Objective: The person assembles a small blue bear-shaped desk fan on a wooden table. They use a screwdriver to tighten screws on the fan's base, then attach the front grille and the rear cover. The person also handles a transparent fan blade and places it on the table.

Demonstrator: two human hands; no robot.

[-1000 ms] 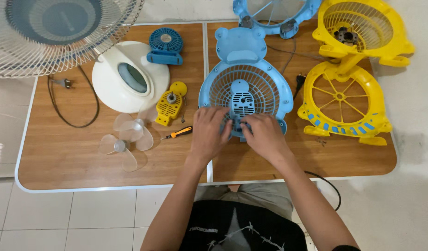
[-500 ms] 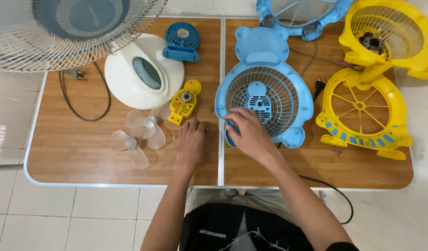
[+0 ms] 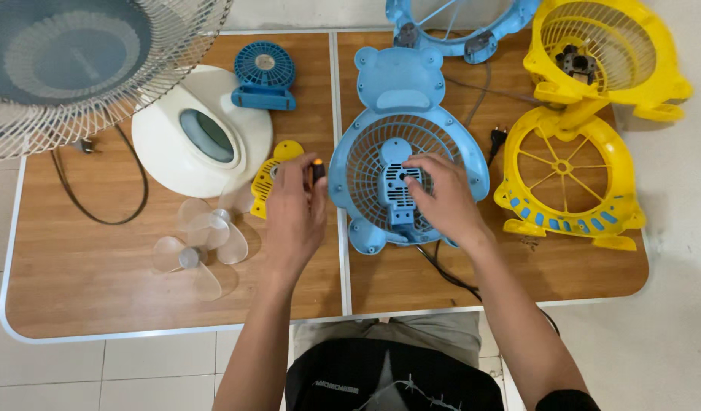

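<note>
Gripping a small orange-handled screwdriver (image 3: 317, 169), the left hand (image 3: 293, 217) has lifted it off the counter (image 3: 99, 281) since half a second ago. The right hand (image 3: 441, 199), fingers spread, presses the blue fan grille (image 3: 408, 179): light, stiff plastic with thin, likely breakable ribs, best held by its rim.

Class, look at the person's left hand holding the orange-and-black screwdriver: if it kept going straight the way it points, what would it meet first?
Probably the yellow plastic motor housing just beyond the left hand and its screwdriver; height is unclear.
</note>
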